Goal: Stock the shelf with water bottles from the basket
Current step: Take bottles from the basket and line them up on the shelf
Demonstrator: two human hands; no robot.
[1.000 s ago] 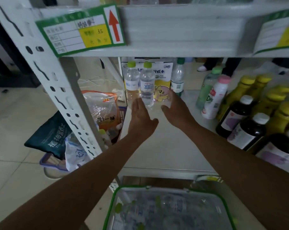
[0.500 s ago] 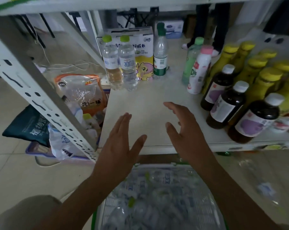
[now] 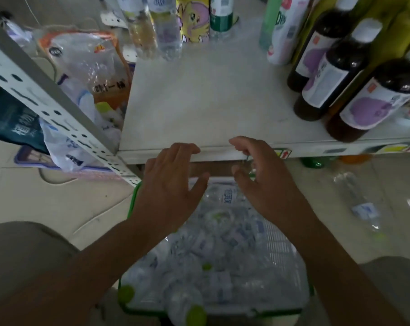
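A green-rimmed white basket [image 3: 284, 250] on the floor below me holds several clear water bottles [image 3: 213, 252] with green caps and blue labels. My left hand [image 3: 168, 187] and my right hand [image 3: 262, 182] hover over the basket's far end, just in front of the shelf's front edge, both with fingers spread and holding nothing. On the pale shelf board [image 3: 199, 100], two water bottles [image 3: 154, 27] stand at the back left corner.
Dark bottles with purple labels [image 3: 335, 74] and yellow-green bottles crowd the shelf's right side. A cartoon carton [image 3: 193, 18] and a green-labelled bottle stand at the back. Bags [image 3: 86, 64] lie left of the perforated upright [image 3: 46, 102]. A loose bottle [image 3: 359, 203] lies on the floor, right.
Both hands have drawn back from the two bottles at the shelf's back to above the basket. My view has tilted down, so the basket fills more of the frame.
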